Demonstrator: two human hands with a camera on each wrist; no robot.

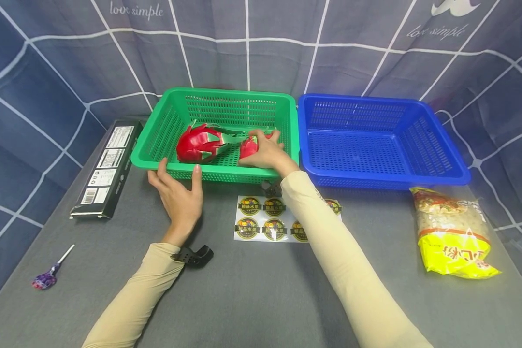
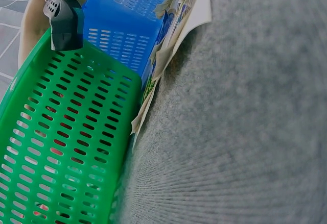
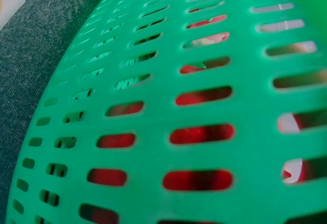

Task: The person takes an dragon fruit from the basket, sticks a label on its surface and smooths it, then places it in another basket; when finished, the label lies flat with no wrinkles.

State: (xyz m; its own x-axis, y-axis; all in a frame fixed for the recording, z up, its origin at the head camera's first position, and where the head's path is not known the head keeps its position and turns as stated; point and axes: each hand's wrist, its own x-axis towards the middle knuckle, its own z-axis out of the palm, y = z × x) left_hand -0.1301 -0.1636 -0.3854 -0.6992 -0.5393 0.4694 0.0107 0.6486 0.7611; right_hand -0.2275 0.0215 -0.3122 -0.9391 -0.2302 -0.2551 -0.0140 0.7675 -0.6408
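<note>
The person is reaching the right hand (image 1: pixel 267 152) into the green perforated plastic basket (image 1: pixel 156 145) and curling its fingers over the smaller red dragon fruit (image 1: pixel 249 146), which is lying on the basket floor towards its right side; whether the fruit is lifting off the floor yet I cannot tell. The left hand (image 1: pixel 179 193) is resting against the basket's front rim with fingers spread and straight, thumb and fingers touching the edge, bracing it and holding nothing. A larger red dragon fruit with green scales (image 1: pixel 197 143) is sitting just left of the smaller one, untouched. The blue perforated plastic basket (image 1: pixel 439 171) beside it is standing with nothing in it, and the white sheet of round fruit stickers (image 1: pixel 261 218) is lying on the grey cloth between the arms, seemingly all unpeeled. So I judge things are barely starting: one fruit is being gripped, and both are waiting in green.
</note>
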